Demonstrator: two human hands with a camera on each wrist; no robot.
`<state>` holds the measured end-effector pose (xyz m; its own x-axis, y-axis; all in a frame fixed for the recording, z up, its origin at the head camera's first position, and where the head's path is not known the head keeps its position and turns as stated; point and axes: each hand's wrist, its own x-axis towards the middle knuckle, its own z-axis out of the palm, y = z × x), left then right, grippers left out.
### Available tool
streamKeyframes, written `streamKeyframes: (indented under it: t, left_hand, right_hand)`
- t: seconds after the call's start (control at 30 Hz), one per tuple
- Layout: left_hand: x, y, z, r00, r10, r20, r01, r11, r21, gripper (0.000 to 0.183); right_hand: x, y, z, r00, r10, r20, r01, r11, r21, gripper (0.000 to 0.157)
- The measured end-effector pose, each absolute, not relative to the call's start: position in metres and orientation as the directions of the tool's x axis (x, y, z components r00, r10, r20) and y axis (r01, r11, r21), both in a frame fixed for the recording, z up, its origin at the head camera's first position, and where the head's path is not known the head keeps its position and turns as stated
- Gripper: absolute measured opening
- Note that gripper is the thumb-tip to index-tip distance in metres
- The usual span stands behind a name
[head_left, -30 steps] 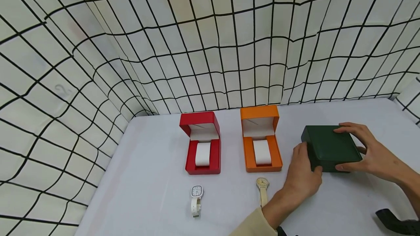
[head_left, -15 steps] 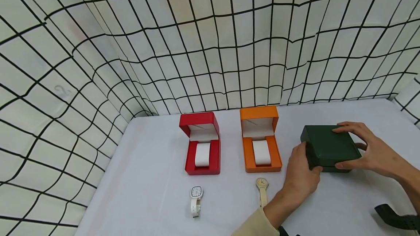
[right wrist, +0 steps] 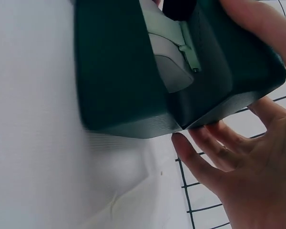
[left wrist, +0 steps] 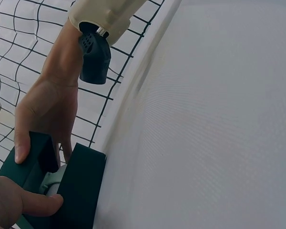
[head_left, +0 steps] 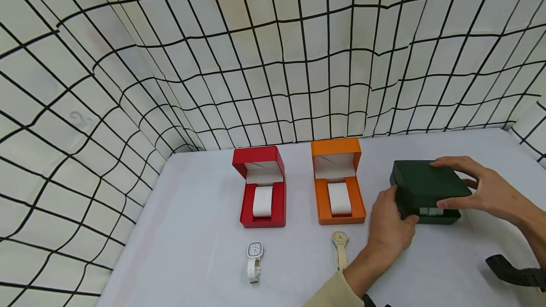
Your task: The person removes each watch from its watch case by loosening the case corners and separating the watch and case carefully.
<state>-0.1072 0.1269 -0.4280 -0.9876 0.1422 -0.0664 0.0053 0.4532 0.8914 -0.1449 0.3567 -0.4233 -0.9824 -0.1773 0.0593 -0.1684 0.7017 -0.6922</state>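
Observation:
A dark green watch box [head_left: 426, 181] sits on the white table at the right, its lid partly raised. My right hand [head_left: 486, 193] holds that lid at its right side, thumb at the front edge and fingers on top and side. Low on the left side, my left hand [head_left: 390, 229] grips the base [head_left: 450, 219] with its thumb at the front. Through the gap, the right wrist view shows a pale cushion [right wrist: 176, 76] with a light green watch strap [right wrist: 190, 50] around it. The far inside of the box is hidden.
To the left stand an open orange watch box [head_left: 359, 219] and an open red watch box [head_left: 279, 221], each with a white cushion. In front lie a cream watch [head_left: 341, 248] and a white watch [head_left: 255, 259]. Black-gridded white netting [head_left: 298, 75] surrounds the table.
My right hand has lifted the front of the green lid, opening a gap where the pale inside shows. My left hand has stayed on the base.

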Motion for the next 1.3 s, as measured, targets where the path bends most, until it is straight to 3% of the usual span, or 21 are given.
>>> streamKeyframes:
  t: [0.43,0.9,1.3]
  left_hand:
    - [-0.108,0.124,-0.430,-0.986,0.156,-0.063,0.005,0.403,0.915,0.061]
    - [-0.110,0.121,-0.432,-0.984,0.175,-0.040,0.026,0.359,0.933,0.069]
    - [-0.109,0.121,-0.434,-0.978,0.206,-0.001,0.086,0.412,0.907,0.060]
  right_hand:
    - [-0.158,0.359,-0.408,-0.983,-0.173,-0.067,-0.081,0.726,-0.683,0.071]
    - [-0.169,0.358,-0.405,-0.982,-0.179,-0.059,-0.087,0.709,-0.700,0.058]
    - [-0.180,0.348,-0.399,-0.975,-0.138,-0.177,0.051,0.632,-0.773,0.081]
